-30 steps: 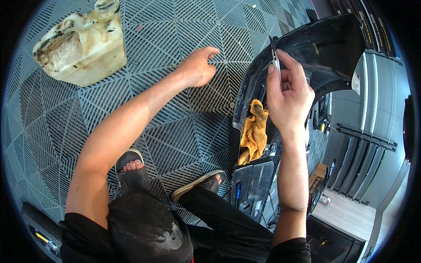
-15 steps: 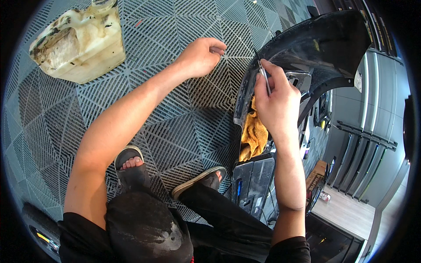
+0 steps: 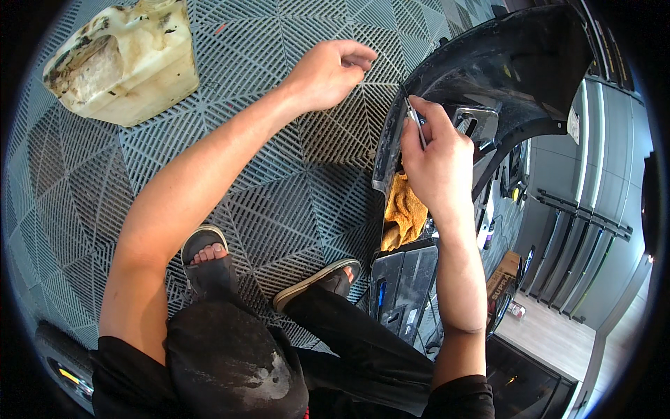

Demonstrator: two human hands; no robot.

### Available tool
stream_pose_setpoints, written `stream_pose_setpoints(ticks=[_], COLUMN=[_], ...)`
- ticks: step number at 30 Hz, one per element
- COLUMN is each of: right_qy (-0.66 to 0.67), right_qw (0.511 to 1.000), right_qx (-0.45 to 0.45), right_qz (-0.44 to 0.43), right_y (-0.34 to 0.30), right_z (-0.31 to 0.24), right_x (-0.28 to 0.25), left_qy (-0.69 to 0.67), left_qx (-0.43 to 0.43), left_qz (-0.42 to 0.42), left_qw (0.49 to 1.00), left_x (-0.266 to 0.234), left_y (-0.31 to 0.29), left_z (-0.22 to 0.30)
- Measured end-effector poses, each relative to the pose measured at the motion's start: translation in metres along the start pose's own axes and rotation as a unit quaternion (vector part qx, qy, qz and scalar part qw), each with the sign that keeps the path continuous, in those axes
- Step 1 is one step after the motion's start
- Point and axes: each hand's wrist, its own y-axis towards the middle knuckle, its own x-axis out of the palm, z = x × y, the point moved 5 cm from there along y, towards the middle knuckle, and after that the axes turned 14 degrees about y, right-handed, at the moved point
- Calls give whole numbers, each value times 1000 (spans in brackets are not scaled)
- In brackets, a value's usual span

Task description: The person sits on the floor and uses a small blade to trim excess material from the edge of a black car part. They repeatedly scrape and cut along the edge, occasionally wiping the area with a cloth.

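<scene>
My right hand [image 3: 438,157] pinches a slim silver cutter knife [image 3: 417,123] between thumb and fingers. The knife's thin dark tip meets the edge of a black curved car body panel [image 3: 488,66], which looks like a fender or bumper piece. Whether the tip touches the panel, I cannot tell. Left of the panel, my left hand [image 3: 331,75] hovers over the floor, its fingers loosely bent and apart with nothing visible in them. A crumpled orange-brown cloth [image 3: 405,213] lies just below my right hand, against the panel's lower part.
A stained whitish plastic tank [image 3: 129,66] stands on the grey grid-tile floor [image 3: 258,202] at the upper left. My sandalled feet are beneath me. On the right are a cardboard box [image 3: 504,283], a wall rack [image 3: 583,223] with long rods, and a light wooden counter [image 3: 558,328].
My left hand has shifted right and slightly up, toward the panel, and its fingers have spread a little. My right hand has moved slightly left, still with the cutter knife at the panel's edge.
</scene>
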Motion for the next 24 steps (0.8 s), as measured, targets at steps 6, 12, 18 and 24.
stream_pose_setpoints(ticks=[6, 12, 18, 24], right_qy=[-13, -4, -11, -14], right_qw=[1000, 1000, 1000, 1000], right_qx=[-4, -4, 4, 6], right_qz=[-7, -10, -13, -14], right_y=[0, -1, -2, -1], right_z=[1, 2, 1, 1], right_x=[1, 0, 0, -1], left_qy=[56, 102, 42, 99], left_qx=[95, 97, 78, 73], left_qz=[-11, -35, -35, -31], left_qw=[994, 989, 995, 992], left_x=[1, 7, 3, -6], left_y=[3, -1, 1, -2], left_z=[31, 34, 31, 36])
